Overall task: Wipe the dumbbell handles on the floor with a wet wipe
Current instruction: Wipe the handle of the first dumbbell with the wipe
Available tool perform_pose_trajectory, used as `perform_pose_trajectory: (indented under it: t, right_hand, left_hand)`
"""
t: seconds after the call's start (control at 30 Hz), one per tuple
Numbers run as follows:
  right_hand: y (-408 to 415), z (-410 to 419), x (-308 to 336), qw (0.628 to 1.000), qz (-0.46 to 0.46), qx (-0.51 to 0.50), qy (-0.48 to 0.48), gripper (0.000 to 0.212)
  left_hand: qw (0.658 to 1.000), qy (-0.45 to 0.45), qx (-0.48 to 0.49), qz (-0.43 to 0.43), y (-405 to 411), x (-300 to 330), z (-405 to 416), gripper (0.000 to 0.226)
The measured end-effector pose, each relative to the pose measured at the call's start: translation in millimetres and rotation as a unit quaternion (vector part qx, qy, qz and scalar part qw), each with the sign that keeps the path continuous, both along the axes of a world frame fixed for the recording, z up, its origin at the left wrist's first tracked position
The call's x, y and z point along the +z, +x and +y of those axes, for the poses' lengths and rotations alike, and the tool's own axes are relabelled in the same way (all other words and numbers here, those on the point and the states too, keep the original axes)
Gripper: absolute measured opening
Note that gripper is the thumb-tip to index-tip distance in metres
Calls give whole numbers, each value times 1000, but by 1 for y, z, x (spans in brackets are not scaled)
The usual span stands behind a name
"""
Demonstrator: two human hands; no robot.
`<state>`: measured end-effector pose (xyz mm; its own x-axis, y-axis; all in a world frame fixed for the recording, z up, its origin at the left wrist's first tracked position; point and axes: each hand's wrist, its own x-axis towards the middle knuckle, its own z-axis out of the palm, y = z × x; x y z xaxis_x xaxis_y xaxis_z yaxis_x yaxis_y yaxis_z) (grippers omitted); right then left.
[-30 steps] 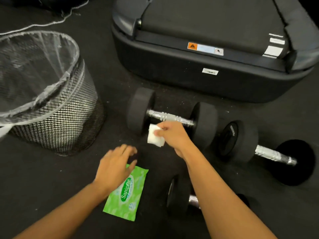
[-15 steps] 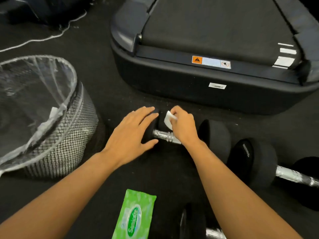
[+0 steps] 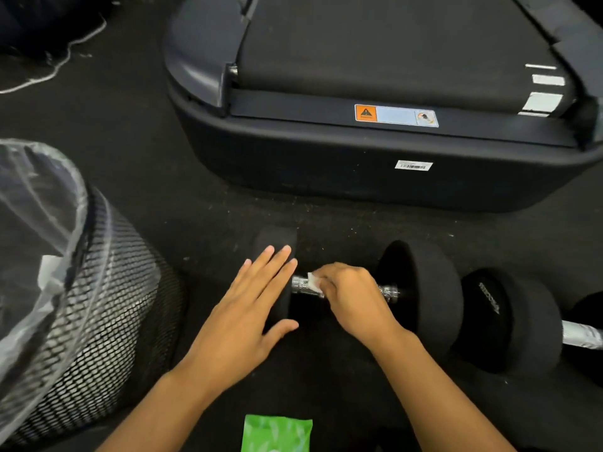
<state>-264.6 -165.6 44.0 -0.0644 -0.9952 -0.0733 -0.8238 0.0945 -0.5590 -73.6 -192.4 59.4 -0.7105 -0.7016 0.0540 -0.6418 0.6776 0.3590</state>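
Since half a second back, right hand (image 3: 350, 296) has dropped from above the bar onto it; the wipe now sits on the metal instead of being lifted clear. Left hand (image 3: 251, 308) stays put on the end weight.

Nearest: green wipe packet (image 3: 277, 433) on the floor at the bottom edge, between the forearms, cut off by the frame.

Next out: left hand, fingers straight and together, thumb spread, palm flat against the left head of the near dumbbell (image 3: 421, 288), bracing it. It holds nothing. Right hand, fingers curled, pinches the wet wipe (image 3: 315, 282) down onto the chrome handle (image 3: 300, 285), near the handle's left end. The dumbbell lies on the floor, handle running left to right.

Right of that: second dumbbell (image 3: 509, 321), head just beside the first, its handle untouched. Left: mesh bin (image 3: 107, 305) with a clear liner.

Far: treadmill (image 3: 375, 177) end, beyond the dumbbells.

Step in hand, by my reading: wiping the first handle, early in the job. Next move likely calls for dragging the wipe rightward along the bar while the left hand stops it rolling, and getting the wipe round the underside.
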Motion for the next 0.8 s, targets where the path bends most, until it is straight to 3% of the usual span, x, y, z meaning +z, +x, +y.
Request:
perform_pose_trajectory:
  t: [0.17, 0.3, 0.4, 0.67, 0.8]
  right_hand:
    - [11, -16, -6, 998, 54, 20, 36, 15]
    - [6, -13, -5, 998, -32, -11, 57, 20]
    - [9, -30, -10, 992, -28, -37, 118, 26]
    - [6, -19, -2, 994, -48, -28, 89, 20]
    - [17, -26, -6, 995, 21, -9, 93, 21]
  left_hand:
    - [1000, 10, -4, 30, 0, -2, -1, 81]
    - [999, 11, -4, 35, 0, -5, -1, 80]
    - [999, 13, -6, 52, 1, -7, 1, 78]
    - [997, 13, -5, 75, 1, -9, 3, 71]
    - [998, 10, -7, 69, 0, -8, 1, 72]
